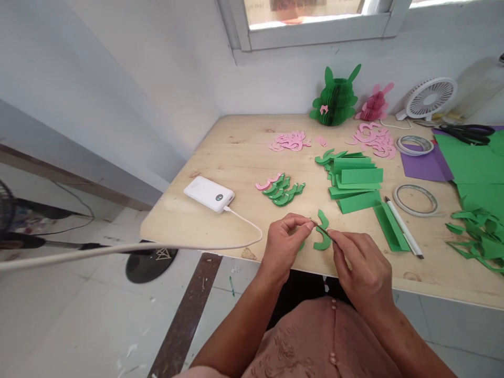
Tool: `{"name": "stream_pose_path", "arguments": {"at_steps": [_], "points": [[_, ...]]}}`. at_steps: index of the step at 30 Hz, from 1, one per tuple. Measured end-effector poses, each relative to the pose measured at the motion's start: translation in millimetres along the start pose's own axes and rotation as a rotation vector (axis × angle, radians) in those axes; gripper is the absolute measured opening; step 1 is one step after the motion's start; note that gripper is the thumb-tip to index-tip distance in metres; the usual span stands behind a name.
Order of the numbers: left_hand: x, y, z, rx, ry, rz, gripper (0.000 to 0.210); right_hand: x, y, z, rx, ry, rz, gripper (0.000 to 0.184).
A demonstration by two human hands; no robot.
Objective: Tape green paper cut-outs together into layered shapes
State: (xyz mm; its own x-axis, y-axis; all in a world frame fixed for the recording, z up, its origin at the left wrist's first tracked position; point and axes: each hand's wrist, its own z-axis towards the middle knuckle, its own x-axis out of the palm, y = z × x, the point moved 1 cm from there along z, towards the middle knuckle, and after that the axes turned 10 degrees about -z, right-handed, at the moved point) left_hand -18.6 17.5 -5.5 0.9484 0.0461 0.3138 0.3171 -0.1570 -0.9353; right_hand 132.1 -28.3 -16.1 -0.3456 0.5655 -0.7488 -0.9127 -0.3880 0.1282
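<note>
Near the table's front edge, my right hand (364, 262) grips a thin dark pointed tool (325, 231), perhaps tweezers. Its tip meets the pinched thumb and finger of my left hand (287, 239). What sits between those left fingertips is too small to make out. Just beyond the tool lies a wavy green paper cutout (323, 241), partly covered by it. A bit of another green paper piece (301, 245) shows beside my left hand. Farther back is a cluster of curved green cutouts (281, 191) with a pink cutout (269, 182) at its edge.
Folded green paper strips (358, 178), a white pen (405, 228), tape rolls (415, 199) and green scraps (478, 236) lie rightward. Pink cutouts (291, 140) and a green paper figure (334, 100) stand behind. A power bank (208, 193) trails a white cable (177, 244) at left.
</note>
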Motion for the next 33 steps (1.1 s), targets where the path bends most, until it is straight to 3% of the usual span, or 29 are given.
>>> {"name": "stream_pose_path", "arguments": {"at_steps": [33], "points": [[2.7,4.5,-1.5,0.170,-0.098,0.200,0.013,-0.7,4.0,5.5,0.119,0.025,0.119,0.030]]}}
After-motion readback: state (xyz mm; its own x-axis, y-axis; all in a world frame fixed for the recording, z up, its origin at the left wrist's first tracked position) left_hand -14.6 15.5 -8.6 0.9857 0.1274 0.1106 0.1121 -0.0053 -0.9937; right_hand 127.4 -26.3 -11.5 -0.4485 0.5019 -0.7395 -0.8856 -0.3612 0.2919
